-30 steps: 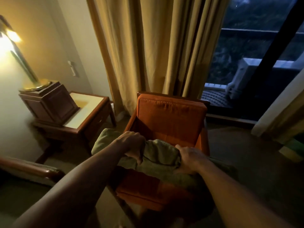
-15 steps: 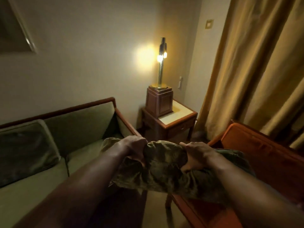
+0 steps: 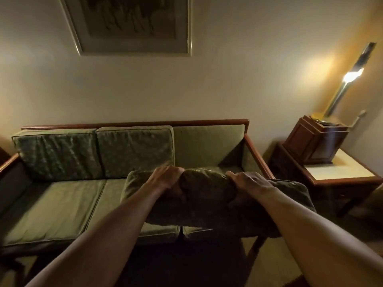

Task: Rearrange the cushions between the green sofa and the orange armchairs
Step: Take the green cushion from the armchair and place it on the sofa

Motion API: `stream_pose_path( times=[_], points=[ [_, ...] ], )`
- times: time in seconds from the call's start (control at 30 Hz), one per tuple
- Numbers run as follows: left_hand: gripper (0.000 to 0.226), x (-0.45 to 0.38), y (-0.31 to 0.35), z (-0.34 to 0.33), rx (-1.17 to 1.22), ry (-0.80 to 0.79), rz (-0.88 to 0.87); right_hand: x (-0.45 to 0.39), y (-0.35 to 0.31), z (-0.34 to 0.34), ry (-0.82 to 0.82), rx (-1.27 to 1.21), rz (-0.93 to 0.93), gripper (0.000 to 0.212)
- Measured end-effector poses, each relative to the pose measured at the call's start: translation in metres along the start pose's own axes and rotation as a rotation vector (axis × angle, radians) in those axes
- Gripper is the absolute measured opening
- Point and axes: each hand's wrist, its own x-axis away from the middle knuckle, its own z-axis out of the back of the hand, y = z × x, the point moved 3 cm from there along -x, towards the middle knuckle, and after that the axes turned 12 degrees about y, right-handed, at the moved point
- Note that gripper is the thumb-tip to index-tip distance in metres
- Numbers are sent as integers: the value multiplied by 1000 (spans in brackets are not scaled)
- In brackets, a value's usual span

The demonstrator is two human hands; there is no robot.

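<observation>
Green cushion (image 3: 209,195) above sofa (image 3: 62,199)

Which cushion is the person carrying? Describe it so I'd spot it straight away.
Start at the green sofa under the framed picture. Two back cushions stand upright against its back, with a bare gap at its right end. In front of that gap, the carried cushion lies flat, dark green, and gripped along its top edge by the left hand and the right hand.

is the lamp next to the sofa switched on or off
On: the lamp shines brightly and lights the wall behind it.
</observation>
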Motion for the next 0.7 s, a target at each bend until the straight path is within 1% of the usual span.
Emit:
stream_pose_path(
  times=[0.1,0.17,0.27,0.37,0.43,0.53,0.7],
  points=[
    [84,-12,-24,-5,-4,-7,18,-31,-4,-9,4,2,28,88],
    [84,-29,-33,-14,9,-19,30,-51,5,-16,6,-10,39,82],
    [82,-62,-36,-31,30,-37,39,-82,30,-26,12,-12,68,74],
    [81,-109,-32,-52,47,-45,45,-115,69,-36,12,-18,83,75],
    [75,-144,-26,-65,63,-63,65,-139,99,-40,-4,-27,99,73],
    [58,-194,-16,-75,81,-125,88,-174,141,-43,-40,-35,112,70],
    [49,-268,-16,-85,99,-111,148,-242,194,-39,-29,-9,166,76]
  ],
)
